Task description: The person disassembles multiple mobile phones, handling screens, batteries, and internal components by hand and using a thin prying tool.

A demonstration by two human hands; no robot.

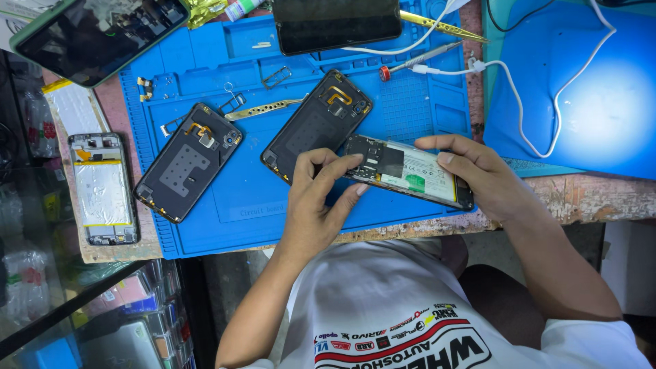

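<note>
Nearest to the camera, the person's left hand [316,198] and right hand [478,174] hold together one opened smartphone [408,172] without its back cover, just above the near edge of the blue repair mat [246,205]. The left hand's fingers [342,162] are curled on the camera end of the phone, with the thumb under its edge; the right hand grips the other end, fingers half closed around it. Inside the phone a battery with a white and green label [418,174] is visible. Just behind the left hand lies a dark back cover [318,123] with a gold flex cable, and further left a second back cover [188,160] of the same kind. Between them rests a thin metal pry tool [263,109]. Left of the mat, another opened phone [104,188] lies on a board. At the far side are a screwdriver with a red cap [417,60], a white cable [519,102] and two dark-screened phones [336,24]
</note>
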